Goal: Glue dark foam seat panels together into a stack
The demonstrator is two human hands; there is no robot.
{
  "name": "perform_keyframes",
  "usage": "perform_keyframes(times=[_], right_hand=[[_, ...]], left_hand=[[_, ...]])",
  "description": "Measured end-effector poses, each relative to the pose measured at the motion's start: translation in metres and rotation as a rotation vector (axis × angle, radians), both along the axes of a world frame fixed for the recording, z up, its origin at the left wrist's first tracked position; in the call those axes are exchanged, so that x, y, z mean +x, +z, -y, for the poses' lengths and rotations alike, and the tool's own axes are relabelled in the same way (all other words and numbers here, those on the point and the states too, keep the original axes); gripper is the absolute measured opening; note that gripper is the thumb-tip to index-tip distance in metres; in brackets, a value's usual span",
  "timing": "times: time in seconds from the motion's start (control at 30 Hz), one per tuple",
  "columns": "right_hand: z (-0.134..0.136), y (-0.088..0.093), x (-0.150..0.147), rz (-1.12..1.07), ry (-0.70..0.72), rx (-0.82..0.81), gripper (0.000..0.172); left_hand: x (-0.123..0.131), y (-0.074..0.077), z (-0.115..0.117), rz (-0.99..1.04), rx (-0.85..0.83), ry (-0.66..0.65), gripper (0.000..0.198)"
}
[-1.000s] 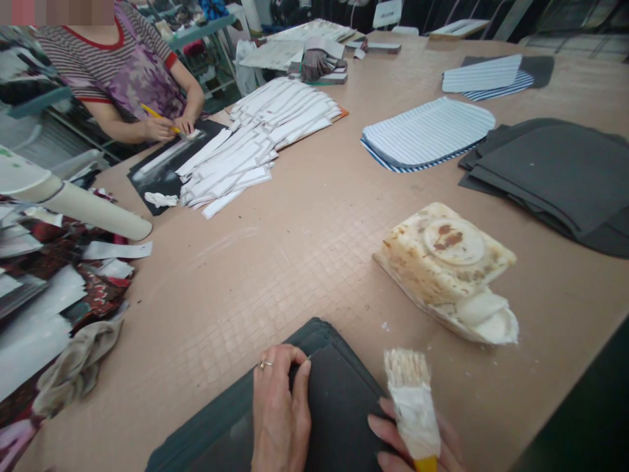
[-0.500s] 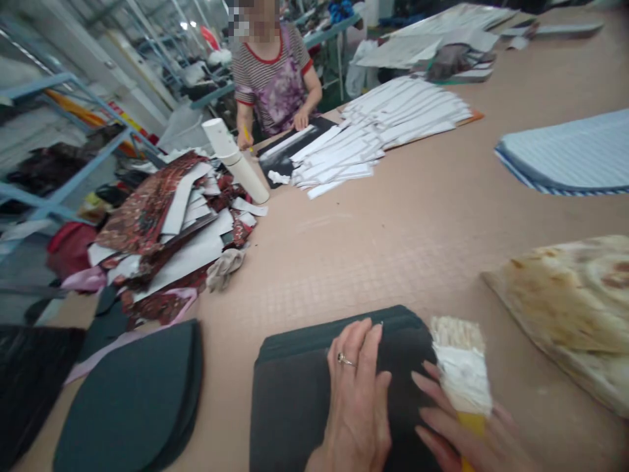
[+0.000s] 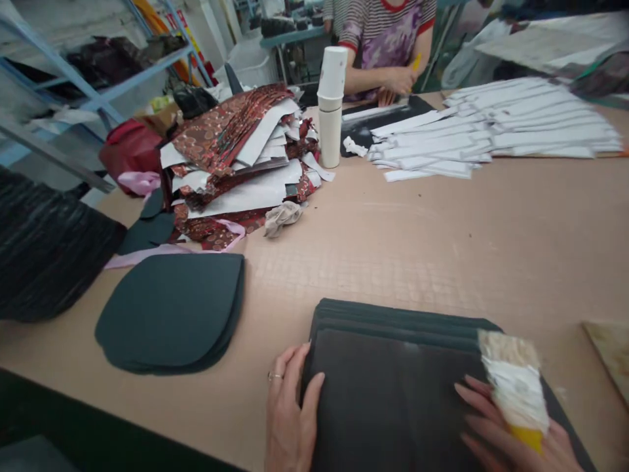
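A layered stack of dark sheets [image 3: 393, 387] lies in front of me, its back edges stepped. My left hand [image 3: 292, 410], with a ring on one finger, rests at the stack's left edge, fingers stretched along the side and thumb apart. Over the right part of the stack, my right hand [image 3: 521, 426] holds a brush [image 3: 515, 380] with a yellow handle and whitish, caked bristles pointing away from me. The fingers of that hand are slightly blurred and spread above the top sheet. To the left lies another stack of dark green, round-cornered pieces [image 3: 170, 311].
Patterned red and white scraps [image 3: 236, 151] are heaped at the back left, beside stacked paper cups [image 3: 330, 105] and a crumpled cloth [image 3: 282, 217]. White strips [image 3: 491, 124] spread across the back. A co-worker [image 3: 388, 46] works behind the table. A stained board [image 3: 609, 354] lies at the right.
My left hand has moved from the top of the stack to its left edge. The brush stays in my right hand. My view has turned to the left and levelled.
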State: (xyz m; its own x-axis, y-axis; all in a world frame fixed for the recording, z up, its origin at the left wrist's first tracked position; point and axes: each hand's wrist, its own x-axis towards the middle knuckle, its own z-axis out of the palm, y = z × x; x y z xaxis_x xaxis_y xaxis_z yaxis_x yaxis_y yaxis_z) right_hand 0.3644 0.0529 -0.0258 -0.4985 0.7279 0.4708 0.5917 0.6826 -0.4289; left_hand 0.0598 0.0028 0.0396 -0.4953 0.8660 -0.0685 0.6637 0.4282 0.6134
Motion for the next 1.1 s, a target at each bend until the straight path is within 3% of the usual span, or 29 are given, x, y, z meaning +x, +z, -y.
perform_keyframes(times=[0.2,0.33,0.53,0.73,0.9,1.1], right_hand=[[-0.031,0.031,-0.097,0.091,0.081,0.046,0.016],[-0.041,0.038,-0.135,0.132,0.124,0.056,0.014],[-0.045,0.03,-0.145,0.21,0.148,0.13,0.012],[-0.042,0.022,-0.146,0.09,0.079,-0.003,0.02],[-0.038,0.03,-0.15,-0.103,0.005,-0.118,0.016],[-0.045,0.043,-0.164,-0.149,0.01,-0.239,0.01]], left_hand=[[-0.004,-0.009,-0.006,0.142,0.06,0.032,0.027],[-0.005,-0.019,-0.005,0.142,0.106,0.023,0.023],[-0.007,-0.029,-0.003,0.098,0.204,-0.04,0.022],[-0.008,-0.037,0.0,0.069,0.267,-0.122,0.029],[-0.008,-0.035,-0.003,0.014,0.351,-0.113,0.027],[-0.008,-0.031,-0.007,0.046,0.391,-0.082,0.022]])
